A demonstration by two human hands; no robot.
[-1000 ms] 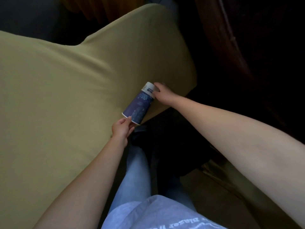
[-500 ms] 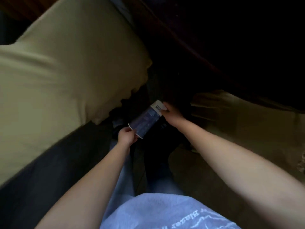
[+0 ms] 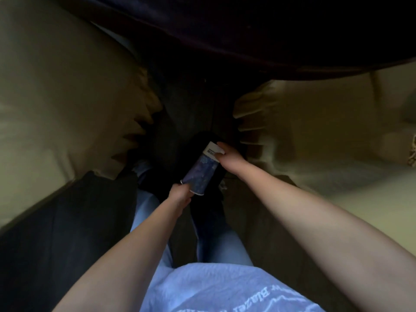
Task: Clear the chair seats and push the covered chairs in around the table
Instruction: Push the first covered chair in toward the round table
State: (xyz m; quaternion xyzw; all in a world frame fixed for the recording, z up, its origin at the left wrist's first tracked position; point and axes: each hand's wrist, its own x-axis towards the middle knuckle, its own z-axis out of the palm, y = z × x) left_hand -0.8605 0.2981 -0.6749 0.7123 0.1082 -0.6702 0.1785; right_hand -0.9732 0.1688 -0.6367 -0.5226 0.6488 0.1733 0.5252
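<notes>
At the left of the frame you have the covered chair on the left [image 3: 56, 104], its olive slipcover blurred by your head turning. A second ago the printed tube lay on that seat; now nothing shows on the stretch of cover in view, so that seat looks cleared as far as the picture reaches. Along the lower left runs a dark strip of floor [image 3: 67, 221].

Your left hand [image 3: 180, 195] has a closed grip on the lower rim of the cardboard tube [image 3: 202, 168], a purple-printed cylinder with a white barcode label at its upper end. The tube has come off the seat and now hangs in the air at mid-frame, tilted, above your dark shoe and pale jeans, in the gap between the two chairs.

Your right hand [image 3: 227, 157] grips the labelled end, fingers wrapped over the top edge. Both grips are narrow and carrying the tube between them.

To the right sits the covered chair on the right [image 3: 315, 131], its gathered skirt beside your right wrist. Across the top of the frame the dark worktop [image 3: 247, 30] overhangs both chairs.

My reading: the tube needs a resting place off the seats before either chair can be pushed in, and both hands are tied up until then. The right seat is too blurred to say whether anything lies on it.
</notes>
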